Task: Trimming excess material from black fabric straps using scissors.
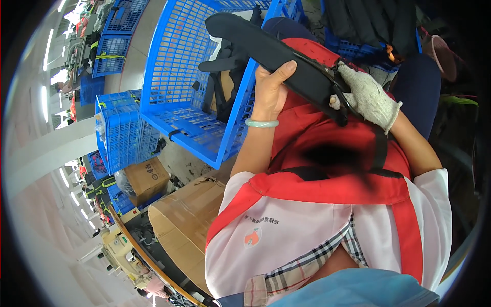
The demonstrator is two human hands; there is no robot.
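A long black padded piece with a rounded end lies slantwise over my lap. My bare left hand grips its near edge, the thumb on top and the other fingers hidden under it. My right hand, in a whitish knitted glove with bare fingertips, is closed around dark scissors at the piece's right end. Their blades lie along the far edge of the piece; how far they are apart I cannot tell. Under both hands spreads a red apron.
A large blue lattice crate stands at my left, with black pieces inside. More black pieces lie at the upper right, near a pinkish bin. Stacked blue crates, a cardboard box and a cardboard sheet are farther left.
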